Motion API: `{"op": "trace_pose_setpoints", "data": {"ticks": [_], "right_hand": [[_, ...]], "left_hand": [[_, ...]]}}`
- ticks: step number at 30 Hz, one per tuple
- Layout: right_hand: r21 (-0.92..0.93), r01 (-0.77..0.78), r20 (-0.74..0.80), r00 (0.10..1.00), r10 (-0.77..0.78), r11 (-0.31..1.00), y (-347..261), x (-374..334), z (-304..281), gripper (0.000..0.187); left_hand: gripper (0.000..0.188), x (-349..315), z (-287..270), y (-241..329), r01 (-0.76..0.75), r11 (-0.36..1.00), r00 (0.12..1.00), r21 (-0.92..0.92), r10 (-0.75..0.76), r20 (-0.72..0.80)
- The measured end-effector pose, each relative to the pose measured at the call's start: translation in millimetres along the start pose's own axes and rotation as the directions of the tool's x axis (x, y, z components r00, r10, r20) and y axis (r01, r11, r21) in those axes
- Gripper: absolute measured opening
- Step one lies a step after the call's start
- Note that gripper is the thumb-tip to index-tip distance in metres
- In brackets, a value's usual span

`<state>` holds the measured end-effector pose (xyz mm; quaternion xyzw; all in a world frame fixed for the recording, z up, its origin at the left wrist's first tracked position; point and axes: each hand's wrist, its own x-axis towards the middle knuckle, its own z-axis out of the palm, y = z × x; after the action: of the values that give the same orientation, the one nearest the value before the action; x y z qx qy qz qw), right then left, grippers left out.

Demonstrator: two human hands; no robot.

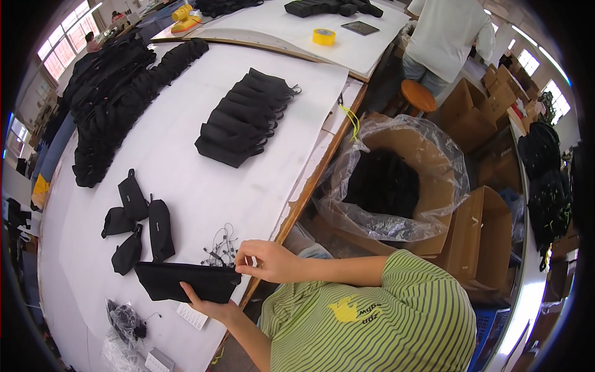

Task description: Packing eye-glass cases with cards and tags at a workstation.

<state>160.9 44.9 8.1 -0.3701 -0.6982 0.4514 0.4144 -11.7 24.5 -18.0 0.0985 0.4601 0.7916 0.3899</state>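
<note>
My left hand (209,306) grips a black zip pouch (180,282) from its near side, thumb laid across the front. At the pouch's right end, my right hand (268,260) is closed in a pinch by the corner; what lies between its fingertips is too small to make out. Just beyond the pouch lies a loose tangle of thin black tag strings (222,247). Several black pouches (161,229) are scattered to the far left of it. Farther off, a neat overlapping row of black pouches (238,121) rests on the white-covered table (297,102).
A long heap of black pouches (118,99) covers the table's far left. Near me sit a clear plastic bag (124,322) and a small pale box (159,361). Right of the wooden edge stands a plastic-lined carton (434,211) holding black items. Beyond are a stool (418,95) and another person (449,37).
</note>
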Motion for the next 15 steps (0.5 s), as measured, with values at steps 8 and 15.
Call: {"op": "trace_pose_setpoints", "data": {"ticks": [8, 15], "right_hand": [[-0.168, 0.215, 0.097, 0.975, -0.201, 0.962, 3, 6, -11, 0.011], [-0.259, 0.233, 0.129, 0.970, -0.205, 0.938, 6, 3, -12, 0.011]], "left_hand": [[0.045, -6, 4, 3, -0.022, 0.997, 0.999, 0.067, 0.024, -0.023], [0.047, -9, 7, 2, -0.011, 0.998, 1.000, 0.056, 0.011, -0.004]]}}
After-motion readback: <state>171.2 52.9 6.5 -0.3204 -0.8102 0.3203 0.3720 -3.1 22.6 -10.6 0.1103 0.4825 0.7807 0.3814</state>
